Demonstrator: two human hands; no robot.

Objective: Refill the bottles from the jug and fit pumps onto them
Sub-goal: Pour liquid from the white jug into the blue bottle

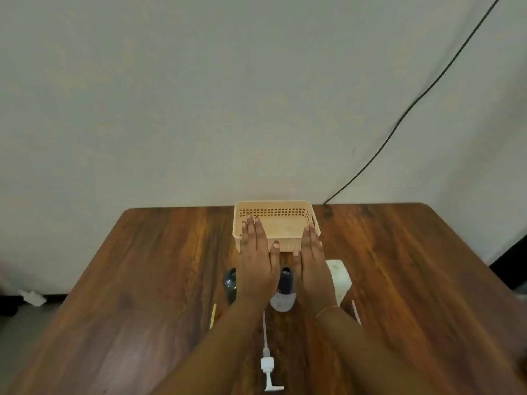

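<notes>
At the bottom centre of the frame a white pump point(269, 369) lies flat on the wooden table point(142, 280), its dip tube running up the frame toward the bottles. Left of the tube a thin yellow stick point(213, 315) lies on the table; at lower right a curved white tube point(356, 312) shows just beside the right forearm. Above the pump, the clear bottle with a dark open neck point(283, 289) stands between the two hands. A second, dark bottle point(230, 283) stands partly hidden by the left hand point(256, 269). The white jug point(339, 277) stands at centre right, partly hidden by the right hand point(312, 266). Both hands are flat, palms down, fingers extended and together, gripping nothing. Beyond the fingertips, a beige perforated basket point(276, 212) sits at the far table edge. A black cable point(427, 92) runs diagonally across the pale wall point(171, 95) at upper right.
</notes>
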